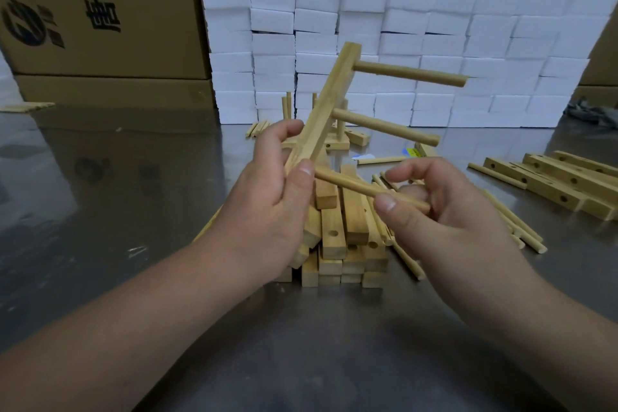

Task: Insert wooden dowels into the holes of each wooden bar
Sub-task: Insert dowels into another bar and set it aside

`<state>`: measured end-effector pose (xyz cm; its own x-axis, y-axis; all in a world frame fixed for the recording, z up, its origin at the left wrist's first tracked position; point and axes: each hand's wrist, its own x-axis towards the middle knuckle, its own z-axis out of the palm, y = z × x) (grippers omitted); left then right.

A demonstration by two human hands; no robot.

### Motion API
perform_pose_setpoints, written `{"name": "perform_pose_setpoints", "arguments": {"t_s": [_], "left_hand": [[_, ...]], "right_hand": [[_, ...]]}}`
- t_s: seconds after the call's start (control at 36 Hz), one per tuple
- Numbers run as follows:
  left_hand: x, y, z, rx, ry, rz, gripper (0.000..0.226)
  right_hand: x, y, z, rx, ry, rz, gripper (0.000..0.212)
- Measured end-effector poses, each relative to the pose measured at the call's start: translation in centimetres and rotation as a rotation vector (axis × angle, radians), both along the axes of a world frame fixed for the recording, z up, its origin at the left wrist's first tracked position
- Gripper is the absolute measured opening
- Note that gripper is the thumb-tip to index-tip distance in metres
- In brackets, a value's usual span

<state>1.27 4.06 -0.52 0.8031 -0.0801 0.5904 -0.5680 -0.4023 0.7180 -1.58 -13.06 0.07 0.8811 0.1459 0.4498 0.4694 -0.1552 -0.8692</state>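
From the head camera, the left hand (271, 197) is wrapped around the lower end of a long pale square-section wooden bar (329, 100), holding it above the tabletop, tilted, with its upper end leaning far and to the right. Two round wooden dowels are seated in the bar and stick out to the right: an upper dowel (409, 73) near the top end and a middle dowel (384, 126) about halfway down. The right hand (444, 211) pinches a third round wooden dowel (351, 185) between thumb and fingers. The dowel's left tip lies just beside the left thumb at the bar's lower part. The thumb hides whether the tip has entered a hole.

Below the hands, a pile of pale drilled wooden bars (341, 231) lies on the shiny grey metal tabletop (117, 194). Loose thin wooden dowels (521, 227) lie to the right of the pile, partly under the right hand. Further right is a row of drilled bars (561, 181) lying flat. Behind the held bar are bars with upright dowels (339, 140). A wall of stacked white foam blocks (434, 27) stands at the far edge, with brown printed cardboard boxes (100, 10) on the far left.
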Motion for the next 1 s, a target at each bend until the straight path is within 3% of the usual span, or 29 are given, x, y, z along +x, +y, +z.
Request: {"name": "perform_pose_setpoints", "arguments": {"t_s": [0.06, 0.17, 0.25, 0.36, 0.69, 0.92, 1.0], "left_hand": [[0.1, 0.0, 0.0, -0.045, 0.03, 0.032, 0.022], [0.7, 0.1, 0.1, -0.194, 0.107, 0.093, 0.021], [1.3, 0.3, 0.2, -0.275, 0.143, 0.155, 0.025], [1.7, 0.6, 0.2, -0.303, 0.148, 0.211, 0.028], [2.4, 1.9, 0.7, -0.354, 0.16, 0.297, 0.029], [5.5, 4.6, 2.4, -0.604, 0.259, 0.287, 0.026], [8.3, 5.6, 3.2, -0.683, 0.395, 0.3, 0.027]], "right_hand": [[0.0, 0.0, 0.0, 0.013, -0.025, 0.0, 0.039], [0.1, -0.4, -0.2, -0.023, -0.099, -0.041, 0.023], [0.2, -0.9, -0.2, -0.224, -0.194, -0.141, 0.016], [1.0, -1.6, 0.1, -0.417, -0.175, -0.286, 0.015], [1.4, -1.9, -0.6, -0.426, -0.196, -0.304, 0.015], [1.2, -2.1, -0.7, -0.451, -0.218, -0.292, 0.013], [1.1, -2.1, -0.7, -0.498, -0.244, -0.278, 0.014]]}}
